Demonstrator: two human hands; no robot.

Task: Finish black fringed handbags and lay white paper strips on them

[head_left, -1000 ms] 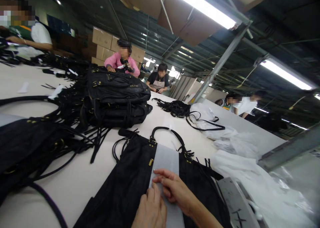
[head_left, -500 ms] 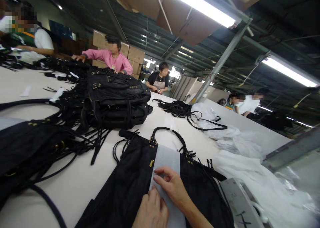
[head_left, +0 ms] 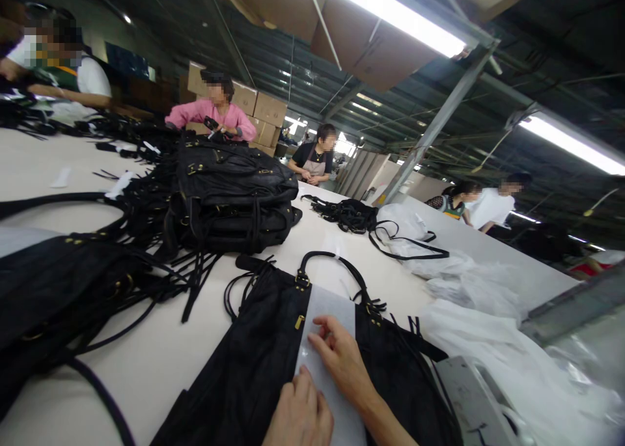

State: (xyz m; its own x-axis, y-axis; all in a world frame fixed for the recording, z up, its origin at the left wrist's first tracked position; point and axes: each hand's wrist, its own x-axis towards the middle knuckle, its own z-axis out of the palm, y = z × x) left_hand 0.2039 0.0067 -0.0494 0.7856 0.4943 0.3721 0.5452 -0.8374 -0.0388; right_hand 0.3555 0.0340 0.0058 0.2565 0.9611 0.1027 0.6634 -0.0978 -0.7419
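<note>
Lying near the worktop's [head_left: 161,361] closest edge, a black bag [head_left: 244,361] has a pale grey strip [head_left: 332,299] running down its middle, between the two ends of its handle [head_left: 336,256], which arches towards the far edge. Both hands are over this strip: the left hand [head_left: 300,410] has its fingers bent together, tips at the strip's left border, and the right hand [head_left: 342,361] is loosely curled just beyond it, with a narrow gap between thumb and forefinger. Whether either one pinches anything, I cannot tell. A brass zip pull [head_left: 299,322] hangs just left of the right hand. Another black bag [head_left: 73,283] lies towards the worktop's left edge, and a stack of black bags [head_left: 234,185] stands further back, nearer the far edge, where a person in pink [head_left: 215,117] bends over dark items. Along the right side lie a small heap of black straps [head_left: 342,213], crumpled white plastic [head_left: 488,342] and, close to the bag, a grey object [head_left: 466,387] with black marks.
</note>
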